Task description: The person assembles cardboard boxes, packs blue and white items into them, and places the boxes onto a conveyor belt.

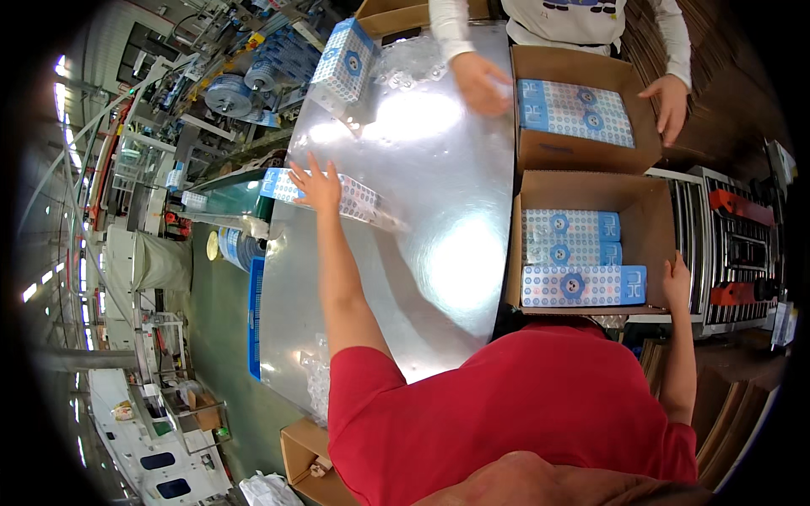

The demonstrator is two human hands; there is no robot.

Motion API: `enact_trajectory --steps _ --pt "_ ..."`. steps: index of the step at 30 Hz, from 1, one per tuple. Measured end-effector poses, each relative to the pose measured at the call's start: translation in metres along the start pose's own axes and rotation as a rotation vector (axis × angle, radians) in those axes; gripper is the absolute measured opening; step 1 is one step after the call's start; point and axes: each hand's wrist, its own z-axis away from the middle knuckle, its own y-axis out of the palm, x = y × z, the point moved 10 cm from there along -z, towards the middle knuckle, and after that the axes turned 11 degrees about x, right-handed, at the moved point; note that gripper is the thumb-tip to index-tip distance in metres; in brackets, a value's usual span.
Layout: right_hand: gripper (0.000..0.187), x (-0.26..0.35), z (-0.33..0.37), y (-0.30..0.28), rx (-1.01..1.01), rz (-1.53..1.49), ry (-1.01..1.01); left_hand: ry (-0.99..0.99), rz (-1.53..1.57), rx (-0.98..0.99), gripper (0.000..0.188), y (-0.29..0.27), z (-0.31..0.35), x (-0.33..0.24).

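My left hand (318, 185) reaches out over the metal table with its fingers spread. It lies across a long blue-and-white patterned pack (359, 202), whose far end sits at the table's left edge. At the right, my right hand (676, 281) grips the right wall of the nearer cardboard box (595, 187). Inside that box several similar packs lie side by side, the nearest pack (582, 287) higher than the others. Part of the right hand's fingers is hard to make out.
Across the table a co-worker's blurred hand (483, 83) hovers beside a second cardboard box (582, 156) holding packs; their other hand (669, 105) is at its right side. A stack of packs (346, 63) stands at the far left. A roller conveyor (721, 244) lies right, a blue crate (255, 316) left.
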Motion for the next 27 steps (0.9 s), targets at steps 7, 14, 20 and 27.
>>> enact_trajectory --steps 7,14,20,27 --pt "0.036 0.009 0.005 -0.006 -0.019 -0.034 -0.042 0.18 -0.029 0.432 0.041 0.049 0.033 -0.025" --pt "0.04 0.004 0.005 0.003 0.029 0.033 0.036 0.724 0.213 0.554 0.04 -0.016 0.238 -0.142" --pt "0.041 0.012 0.0 0.003 0.092 0.044 0.047 0.747 0.109 0.567 0.071 -0.02 0.264 -0.173" --pt "0.041 0.009 0.002 0.0 0.049 0.023 0.011 0.759 0.101 0.463 0.076 0.021 0.201 -0.202"
